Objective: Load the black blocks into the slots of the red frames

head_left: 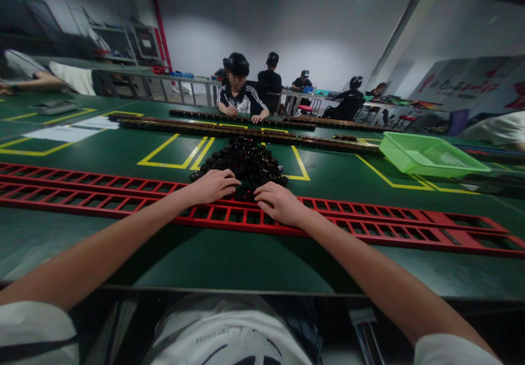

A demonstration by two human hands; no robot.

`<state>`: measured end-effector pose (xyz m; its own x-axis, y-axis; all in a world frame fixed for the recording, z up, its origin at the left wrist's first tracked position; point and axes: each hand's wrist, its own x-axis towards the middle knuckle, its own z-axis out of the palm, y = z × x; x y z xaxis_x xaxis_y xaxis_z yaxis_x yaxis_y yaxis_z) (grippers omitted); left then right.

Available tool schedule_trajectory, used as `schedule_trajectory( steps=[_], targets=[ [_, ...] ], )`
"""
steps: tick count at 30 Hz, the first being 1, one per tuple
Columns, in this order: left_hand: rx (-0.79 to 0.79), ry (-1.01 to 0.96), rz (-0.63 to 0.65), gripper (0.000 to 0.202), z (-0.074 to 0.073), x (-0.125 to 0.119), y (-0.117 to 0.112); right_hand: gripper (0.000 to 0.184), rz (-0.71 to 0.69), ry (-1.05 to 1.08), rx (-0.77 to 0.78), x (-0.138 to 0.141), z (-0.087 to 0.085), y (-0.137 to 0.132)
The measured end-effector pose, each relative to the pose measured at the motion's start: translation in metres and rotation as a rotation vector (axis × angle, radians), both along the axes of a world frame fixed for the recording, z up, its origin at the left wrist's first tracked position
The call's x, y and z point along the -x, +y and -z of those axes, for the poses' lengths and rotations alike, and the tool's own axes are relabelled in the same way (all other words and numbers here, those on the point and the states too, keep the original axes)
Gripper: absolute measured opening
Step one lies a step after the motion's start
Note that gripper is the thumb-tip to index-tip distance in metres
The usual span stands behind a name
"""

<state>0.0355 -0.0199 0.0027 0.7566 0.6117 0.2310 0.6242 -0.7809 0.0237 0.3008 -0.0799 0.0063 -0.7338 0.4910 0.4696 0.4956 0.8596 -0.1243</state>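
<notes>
A heap of small black parts [246,160] lies on the green table [229,255] just beyond two long red slotted racks [369,225] that run left to right. My left hand [211,185] rests palm down at the near left edge of the heap, fingers curled onto the parts. Beside it, my right hand [278,203] lies over the racks at the heap's near right edge, fingers bent down; what they hold, if anything, is hidden.
A green plastic basket [430,156] sits at the right. Long dark racks [246,131] cross the far side, where a person [240,94] sits opposite. Other people work at tables behind. Yellow lines [172,163] mark the tabletop; white sheets [65,132] lie at left.
</notes>
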Motion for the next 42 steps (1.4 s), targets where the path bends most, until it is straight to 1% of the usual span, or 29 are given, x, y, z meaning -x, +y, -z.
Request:
schedule_trajectory(
  steps=[2,8,11,15,18,22,26,33,38,42],
  targets=[
    [0.007,-0.007,0.002,0.033,0.000,0.001,0.001,0.019,0.000,0.000,-0.002,0.000,0.000,0.000],
    [0.042,-0.113,0.002,0.023,0.002,0.001,0.002,0.018,0.008,0.002,0.009,0.000,0.000,0.000],
    [0.017,-0.171,-0.005,0.023,-0.002,-0.001,-0.001,0.018,0.004,0.006,0.017,0.000,-0.001,-0.001],
    [-0.039,-0.248,-0.008,0.027,-0.009,-0.002,-0.011,0.019,-0.007,0.019,0.020,0.000,-0.002,-0.001],
    [-0.029,-0.208,0.037,0.028,-0.015,-0.001,-0.017,0.020,-0.007,0.019,0.023,0.001,-0.002,-0.001],
    [0.002,-0.140,0.101,0.029,-0.017,-0.001,-0.020,0.019,-0.008,0.022,0.019,0.001,-0.002,-0.001],
    [0.039,-0.145,0.156,0.032,-0.018,-0.001,-0.020,0.018,-0.003,0.016,0.019,0.001,-0.002,-0.001],
    [0.064,-0.143,0.159,0.041,-0.018,-0.001,-0.020,0.019,-0.011,0.010,0.017,0.001,-0.001,0.000],
    [0.046,-0.074,0.164,0.038,-0.017,-0.002,-0.019,0.019,-0.001,0.004,0.009,0.001,-0.002,-0.001],
    [0.055,-0.065,0.173,0.039,-0.017,-0.002,-0.019,0.018,-0.001,0.002,0.001,0.001,-0.001,-0.001]
  ],
)
